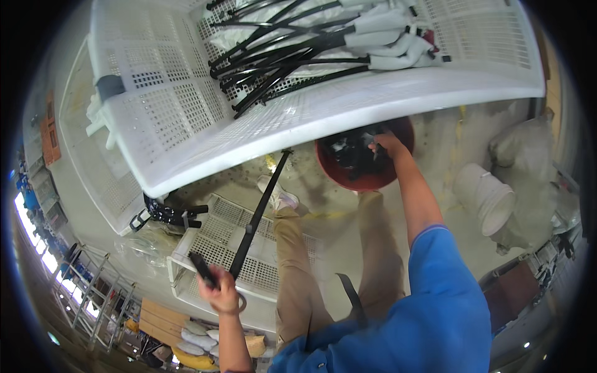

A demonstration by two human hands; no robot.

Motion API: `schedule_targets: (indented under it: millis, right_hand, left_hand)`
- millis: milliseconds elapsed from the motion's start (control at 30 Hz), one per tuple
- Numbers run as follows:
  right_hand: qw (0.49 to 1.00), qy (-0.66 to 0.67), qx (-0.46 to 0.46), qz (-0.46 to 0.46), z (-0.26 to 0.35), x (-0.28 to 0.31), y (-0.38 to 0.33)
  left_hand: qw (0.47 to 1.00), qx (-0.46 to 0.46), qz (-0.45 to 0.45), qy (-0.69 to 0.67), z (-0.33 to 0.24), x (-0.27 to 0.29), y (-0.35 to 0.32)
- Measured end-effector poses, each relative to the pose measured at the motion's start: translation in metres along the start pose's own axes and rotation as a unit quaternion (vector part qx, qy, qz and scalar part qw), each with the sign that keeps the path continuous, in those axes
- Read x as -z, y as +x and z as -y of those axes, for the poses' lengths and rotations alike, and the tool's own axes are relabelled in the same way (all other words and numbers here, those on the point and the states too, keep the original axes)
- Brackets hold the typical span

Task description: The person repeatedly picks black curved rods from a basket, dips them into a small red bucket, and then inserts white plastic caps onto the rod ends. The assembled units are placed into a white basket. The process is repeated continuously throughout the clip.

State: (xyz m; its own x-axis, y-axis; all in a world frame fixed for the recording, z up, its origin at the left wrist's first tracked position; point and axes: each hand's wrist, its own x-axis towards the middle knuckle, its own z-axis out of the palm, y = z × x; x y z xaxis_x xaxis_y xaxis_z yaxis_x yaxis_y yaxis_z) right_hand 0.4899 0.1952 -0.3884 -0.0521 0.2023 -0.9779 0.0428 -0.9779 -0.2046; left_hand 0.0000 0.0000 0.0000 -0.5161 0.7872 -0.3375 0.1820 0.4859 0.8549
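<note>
One hand in the bucket, one hand full of black parts, big crate looming above both.
Head view: a short, dark, stick-like piece (202, 270) is gripped in the left hand (219, 291), fingers wrapped round it. A long, straight, flat black bar (252, 227) is seen just right of that hand, slanting up and away; whether it's gripped too can't be told. The right hand (387, 144) is dipped into a round red plastic bucket (367, 184), with a small greyish piece (377, 149) pinched in its fingers, kind unclear. Dark, shiny stuff (351, 155) is held in the bucket, left of that hand. Beyond both hands, thin black rods (292, 56) with white-wrapped ends are piled in a big white perforated plastic crate (348, 102).
</note>
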Motion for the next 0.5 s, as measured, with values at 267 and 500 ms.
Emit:
schedule_targets:
  millis: [267, 500]
  right_hand:
    - [0.981, -0.020, 0.166, 0.099, 0.068, -0.015, -0.310]
    - [0.781, -0.293, 0.550, 0.032, 0.089, -0.035, -0.541]
  left_hand:
    - [0.977, -0.043, 0.153, 0.143, -0.091, -0.086, -0.001]
    - [0.923, -0.250, 0.242, 0.167, -0.230, -0.064, -0.037]
